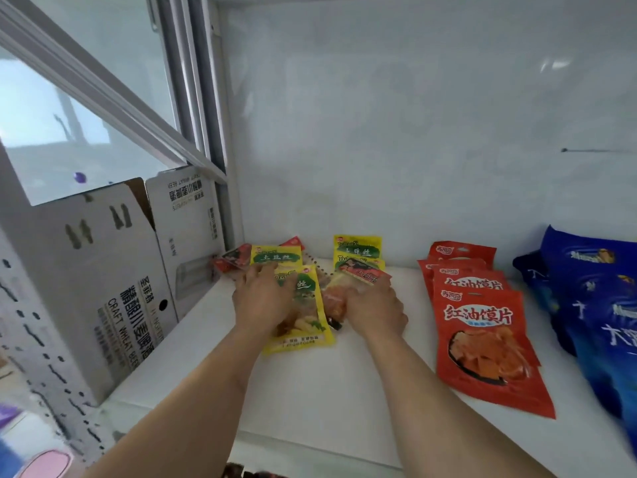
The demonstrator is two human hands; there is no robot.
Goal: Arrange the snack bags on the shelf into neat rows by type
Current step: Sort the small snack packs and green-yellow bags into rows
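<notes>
A: Snack bags [300,305] in yellow lie mixed with small red packets [362,272] at the back left of the shelf [327,384], long axes running front to back.

B: And the hands?

A: The left hand [263,298] lies flat on the nearest yellow bag, fingers fairly straight, reaching towards the one behind. The right hand [377,310] rests just beside it on a red packet; whether its grip pinches the packet, I cannot tell.

B: Which is nearer the yellow ones?

A: The left, directly on top. I'd judge sorting yellows from reds comes next.

B: Anything crowding?

A: A cardboard box [103,288] stands close left; the red bags [482,326] already lie in an overlapping row to the right, blue bags [593,294] beyond.
</notes>
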